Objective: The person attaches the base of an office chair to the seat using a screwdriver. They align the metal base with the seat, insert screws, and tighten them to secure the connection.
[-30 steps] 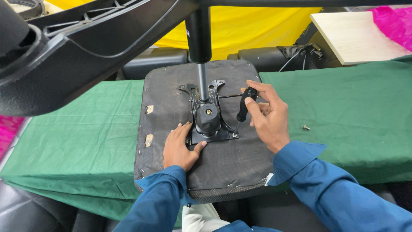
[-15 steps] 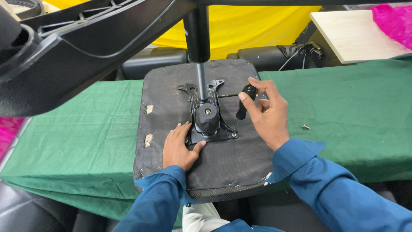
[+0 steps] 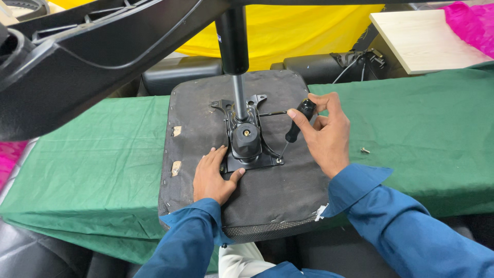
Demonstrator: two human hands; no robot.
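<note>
An upturned black chair seat [image 3: 288, 195] lies on a green cloth-covered table [image 3: 103, 170]. A black metal mechanism plate [image 3: 246, 139] is mounted on its underside, with a gas cylinder rod [image 3: 238, 98] rising from it to the chair base [image 3: 92, 56] overhead. My left hand [image 3: 212, 177] rests flat on the seat, fingertips touching the plate's near left corner. My right hand [image 3: 324, 134] grips a black-handled screwdriver [image 3: 298, 121] whose tip meets the plate's near right corner.
A small loose screw [image 3: 365, 151] lies on the green cloth to the right of my right hand. A pale wooden board [image 3: 417, 38] sits at the back right, beside pink fabric [image 3: 473, 23]. Yellow cloth [image 3: 309, 31] and black seats [image 3: 175, 72] stand behind the table.
My right hand has turned slightly on the screwdriver handle; otherwise the hands and the seat stay in place.
</note>
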